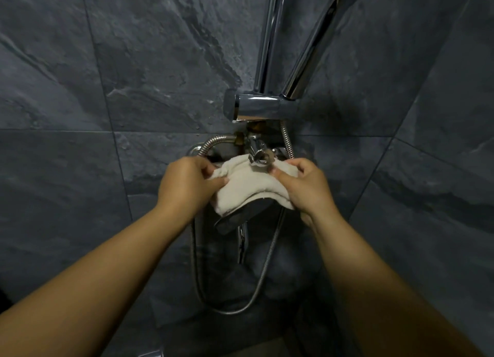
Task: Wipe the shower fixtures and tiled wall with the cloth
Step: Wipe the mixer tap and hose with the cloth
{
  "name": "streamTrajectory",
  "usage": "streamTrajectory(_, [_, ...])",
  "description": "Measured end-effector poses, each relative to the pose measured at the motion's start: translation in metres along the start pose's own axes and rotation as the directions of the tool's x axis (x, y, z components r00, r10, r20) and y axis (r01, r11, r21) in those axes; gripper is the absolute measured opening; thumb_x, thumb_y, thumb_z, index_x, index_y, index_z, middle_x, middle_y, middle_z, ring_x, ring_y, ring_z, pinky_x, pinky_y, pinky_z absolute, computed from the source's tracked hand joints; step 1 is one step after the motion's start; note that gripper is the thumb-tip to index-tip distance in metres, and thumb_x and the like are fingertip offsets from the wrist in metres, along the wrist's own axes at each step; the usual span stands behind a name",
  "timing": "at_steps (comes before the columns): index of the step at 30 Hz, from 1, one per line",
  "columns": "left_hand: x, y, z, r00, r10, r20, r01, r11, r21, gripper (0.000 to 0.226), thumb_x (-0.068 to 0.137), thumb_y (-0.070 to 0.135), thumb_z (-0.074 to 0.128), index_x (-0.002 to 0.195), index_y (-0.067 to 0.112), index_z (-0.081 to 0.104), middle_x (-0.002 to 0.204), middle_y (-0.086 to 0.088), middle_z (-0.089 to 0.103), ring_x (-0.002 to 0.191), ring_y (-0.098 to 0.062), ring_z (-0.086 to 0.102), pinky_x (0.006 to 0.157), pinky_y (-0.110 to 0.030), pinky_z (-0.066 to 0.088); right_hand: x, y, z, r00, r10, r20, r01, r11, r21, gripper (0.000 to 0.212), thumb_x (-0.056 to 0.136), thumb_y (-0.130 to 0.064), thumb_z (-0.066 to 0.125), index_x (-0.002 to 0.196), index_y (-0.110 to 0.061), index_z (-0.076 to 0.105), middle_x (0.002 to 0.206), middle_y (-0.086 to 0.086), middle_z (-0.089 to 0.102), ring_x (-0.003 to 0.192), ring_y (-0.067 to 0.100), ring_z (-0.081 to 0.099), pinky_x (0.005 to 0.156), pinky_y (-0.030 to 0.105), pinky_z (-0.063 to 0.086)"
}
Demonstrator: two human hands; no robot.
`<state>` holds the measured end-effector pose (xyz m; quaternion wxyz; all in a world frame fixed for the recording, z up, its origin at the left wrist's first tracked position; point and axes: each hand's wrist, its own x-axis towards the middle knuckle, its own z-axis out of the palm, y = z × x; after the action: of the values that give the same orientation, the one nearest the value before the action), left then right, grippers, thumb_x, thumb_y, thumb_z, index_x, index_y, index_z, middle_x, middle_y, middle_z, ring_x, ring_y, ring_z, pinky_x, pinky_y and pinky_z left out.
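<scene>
A cream cloth (pixel 247 187) is draped over the chrome shower mixer (pixel 235 220) on the dark slate-tiled wall (pixel 133 76). My left hand (pixel 187 183) grips the cloth's left end, thumb on top. My right hand (pixel 304 188) grips its right end. The mixer's small chrome diverter knob (pixel 260 157) sticks out just above the cloth, between my hands. Most of the mixer body is hidden under the cloth; only its lower front edge and the spout (pixel 242 241) show below.
A chrome riser rail (pixel 267 41) and handset handle (pixel 307 54) rise from a chrome bracket (pixel 256 108) above the mixer. A metal hose (pixel 267 263) loops down below my hands. Tiled walls meet in a corner at right (pixel 401 143).
</scene>
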<state>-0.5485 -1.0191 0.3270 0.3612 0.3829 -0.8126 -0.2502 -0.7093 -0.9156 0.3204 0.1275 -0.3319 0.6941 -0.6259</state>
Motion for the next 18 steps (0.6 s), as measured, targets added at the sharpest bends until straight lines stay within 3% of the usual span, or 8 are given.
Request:
streamTrajectory(4, [-0.001,0.016,0.009,0.999,0.041,-0.016,-0.042,0.997,-0.067,0.018,0.075,0.031,0.075,0.073,0.018,0.063,0.063,0.006,0.055,0.067,-0.014,0.055,0.061,-0.024,0.038,0.009,0.006,-0.006,0.988,-0.07,-0.137,0.06,0.996,-0.071,0.022,0.077,-0.014,0.076,0.089,-0.015,0.057,0.079,-0.006,0.057,0.074,0.008,0.054,0.061,0.013,0.045])
streamTrajectory(6, [0.006,0.031,0.014,0.998,0.056,0.011,-0.055,0.993,-0.107,0.02,0.075,0.032,0.075,0.071,0.018,0.062,0.063,0.004,0.056,0.065,-0.015,0.055,0.062,-0.027,0.044,0.014,0.011,-0.014,0.977,-0.061,-0.204,0.051,0.997,-0.053,0.021,0.076,-0.011,0.075,0.085,-0.014,0.057,0.076,-0.007,0.057,0.076,0.013,0.055,0.061,0.016,0.045])
streamTrajectory(10, [0.008,0.014,0.01,0.995,-0.026,0.095,0.043,0.983,-0.176,0.024,0.073,0.027,0.078,0.074,0.007,0.065,0.061,-0.004,0.059,0.054,-0.018,0.055,0.06,-0.031,0.05,0.0,0.02,-0.006,0.995,-0.001,-0.095,-0.003,0.999,-0.042,0.019,0.078,-0.015,0.075,0.082,-0.017,0.056,0.079,-0.003,0.058,0.076,0.013,0.054,0.063,0.021,0.045])
streamTrajectory(14, [-0.006,-0.003,0.002,0.983,-0.061,0.171,0.097,0.973,-0.21,0.019,0.074,0.02,0.077,0.076,0.004,0.065,0.059,-0.006,0.062,0.034,-0.003,0.05,0.039,-0.015,0.042,-0.013,0.005,-0.005,0.991,-0.122,-0.051,0.117,0.989,-0.088,0.022,0.079,-0.021,0.074,0.079,-0.024,0.052,0.08,-0.008,0.056,0.073,0.003,0.051,0.064,0.014,0.044])
streamTrajectory(18, [-0.004,0.003,0.007,0.983,-0.057,0.172,0.102,0.959,-0.264,0.015,0.076,0.016,0.076,0.078,0.006,0.065,0.061,-0.006,0.062,0.045,-0.011,0.055,0.053,-0.028,0.05,-0.015,0.0,-0.019,0.984,-0.18,0.011,0.179,0.969,-0.17,0.02,0.079,-0.019,0.074,0.087,-0.018,0.055,0.08,-0.011,0.054,0.072,-0.001,0.049,0.057,0.003,0.039])
